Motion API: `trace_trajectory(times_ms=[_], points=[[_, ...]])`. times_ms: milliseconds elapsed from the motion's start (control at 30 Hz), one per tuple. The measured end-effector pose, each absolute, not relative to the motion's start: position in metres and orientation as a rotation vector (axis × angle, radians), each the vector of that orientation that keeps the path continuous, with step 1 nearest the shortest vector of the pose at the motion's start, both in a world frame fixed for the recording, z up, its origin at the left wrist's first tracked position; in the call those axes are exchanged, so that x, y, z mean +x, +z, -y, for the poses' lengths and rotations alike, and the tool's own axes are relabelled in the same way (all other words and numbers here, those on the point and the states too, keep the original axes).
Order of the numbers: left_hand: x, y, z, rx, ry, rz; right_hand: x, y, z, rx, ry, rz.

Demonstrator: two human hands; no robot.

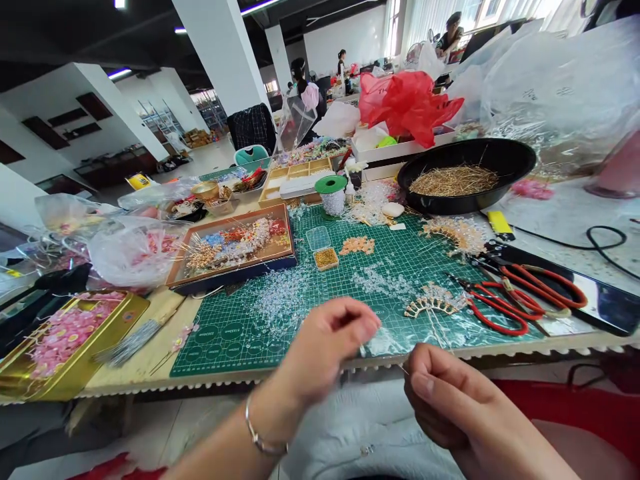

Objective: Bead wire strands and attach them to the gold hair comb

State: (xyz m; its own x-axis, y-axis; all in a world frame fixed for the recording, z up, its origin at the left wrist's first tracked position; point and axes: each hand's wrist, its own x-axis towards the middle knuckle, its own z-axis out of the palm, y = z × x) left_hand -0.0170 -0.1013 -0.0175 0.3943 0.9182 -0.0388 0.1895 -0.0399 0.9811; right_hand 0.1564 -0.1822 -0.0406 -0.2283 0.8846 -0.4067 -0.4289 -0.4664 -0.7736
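Note:
My left hand is raised over the front edge of the green cutting mat, a bracelet at its wrist. Its fingers curl towards the thumb, and whatever they hold, if anything, is too small to make out. Lower and to the right, my right hand is closed in a pinch, with a short bit of thin wire poking out from the fingertips. Just beyond it lies a beaded, fan-shaped hair ornament. Clear beads and peach flower pieces are scattered on the mat, around a small box of gold beads.
Red-handled pliers and scissors lie at right, by a black bowl of gold pins. At left are a tray of beaded pieces, a wire bundle and a gold tin. A green spool stands behind.

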Motion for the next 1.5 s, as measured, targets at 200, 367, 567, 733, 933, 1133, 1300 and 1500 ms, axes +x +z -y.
trace_trajectory(times_ms=[200,367,567,733,933,1133,1300,1500], points=[[-0.009,-0.029,0.162,0.541,0.830,-0.712,0.149,-0.041,0.192,-1.049,1.829,0.707],[-0.015,-0.026,0.167,0.496,0.824,-0.677,0.146,-0.039,0.200,-1.051,1.745,0.833],[-0.016,-0.027,0.171,0.522,0.817,-0.636,0.146,-0.035,0.206,-1.083,1.722,0.928],[-0.017,-0.028,0.173,0.527,0.815,-0.621,0.144,-0.034,0.207,-1.073,1.683,0.984],[-0.019,-0.025,0.174,0.496,0.810,-0.629,0.143,-0.035,0.208,-1.064,1.672,1.014],[-0.019,-0.025,0.175,0.493,0.800,-0.600,0.138,-0.030,0.205,-1.223,1.562,1.061],[-0.017,-0.029,0.175,0.509,0.798,-0.592,0.134,-0.022,0.198,-1.270,1.489,1.056],[-0.028,-0.021,0.171,1.020,0.950,-0.700,0.137,-0.028,0.199,-1.227,1.625,0.987]])
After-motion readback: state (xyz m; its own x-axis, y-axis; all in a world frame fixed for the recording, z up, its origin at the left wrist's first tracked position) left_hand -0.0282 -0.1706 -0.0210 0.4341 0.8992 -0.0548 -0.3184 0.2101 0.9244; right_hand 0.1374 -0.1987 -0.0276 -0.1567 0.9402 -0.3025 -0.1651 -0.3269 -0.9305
